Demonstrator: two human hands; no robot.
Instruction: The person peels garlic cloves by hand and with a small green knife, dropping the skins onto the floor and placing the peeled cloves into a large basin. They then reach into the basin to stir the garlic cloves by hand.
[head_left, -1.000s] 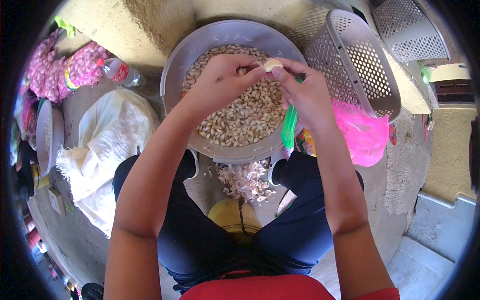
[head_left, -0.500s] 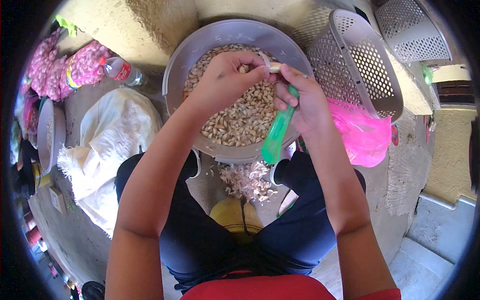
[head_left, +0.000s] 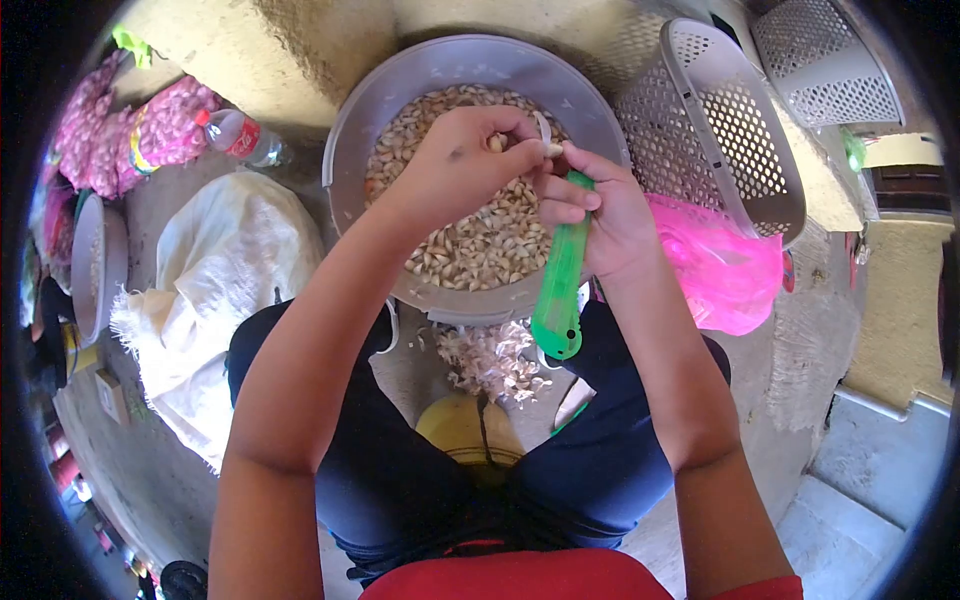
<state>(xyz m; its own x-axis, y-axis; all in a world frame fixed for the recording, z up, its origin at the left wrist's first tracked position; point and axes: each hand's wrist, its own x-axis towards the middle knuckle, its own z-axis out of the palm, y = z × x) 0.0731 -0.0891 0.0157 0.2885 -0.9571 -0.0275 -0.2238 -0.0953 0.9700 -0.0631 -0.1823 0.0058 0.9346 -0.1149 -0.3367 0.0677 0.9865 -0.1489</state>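
Over a wide grey basin (head_left: 345,130), my left hand (head_left: 470,150) is closed, pinching a garlic clove (head_left: 552,149) between thumb and fingers. A pale strip of skin (head_left: 543,126) sticks up from the clove. Close beside it, my right hand (head_left: 605,205) wraps its fingers round a green box cutter (head_left: 565,275). The cutter's handle hangs down past the basin's front rim; its blade is hidden by the fingers. My right thumb is near the clove. Many loose garlic cloves (head_left: 475,245) fill the bottom of the basin.
Garlic peelings (head_left: 490,360) lie on the floor between my feet, before a yellow container (head_left: 465,430). Left are a white sack (head_left: 235,260), a cola bottle (head_left: 240,138) and pink net bags (head_left: 170,125). Right are a perforated grey basket (head_left: 740,130) and a pink plastic bag (head_left: 715,265).
The right hand has turned, so the green cutter's handle now points more straight down and lower. The left hand still pinches the clove, and the skin strip stands up more.
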